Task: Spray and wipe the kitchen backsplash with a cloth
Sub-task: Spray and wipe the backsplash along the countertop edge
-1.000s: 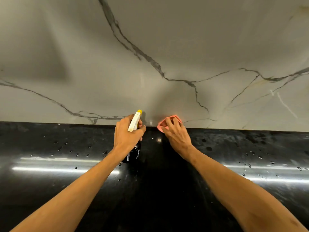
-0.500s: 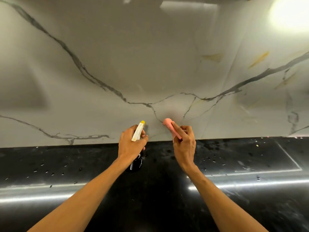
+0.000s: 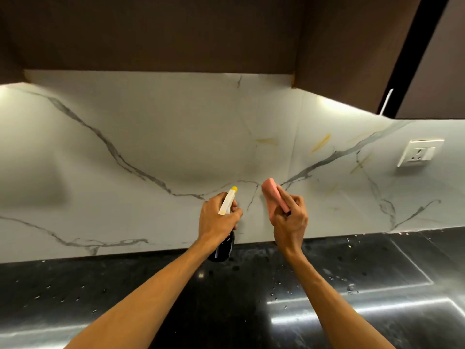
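While both arms reached fwd over the black countertop, the left hand was wrapped round the neck of a dark spray bottle, fingers curled at the trigger area, white sprayer head w/ yellow nozzle tip pointing up toward the backsplash. Bottle base hung just above the counter, near the wall/counter joint; can't tell if it touched. The right hand was closed on a pink cloth, folded into a thick pad, its upper end sticking out past the fingers and pressed to or v. near the marble, right of the nozzle. Can't tell for sure if cloth met the wall.

Backsplash was white marble-look w/ grey veins running diag. from both sides to approx. the centre, just above the hands. Yellowish-brown streaks showed on it above & right of the cloth. A white wall socket sat on the far right of the backsplash. Dark brown upper cabinets ran across the top, w/ under-cabinet light glowing at left and right edges. Water droplets were scattered on the glossy counter, mostly around and below the right wrist, w/ bright light reflections lower right.
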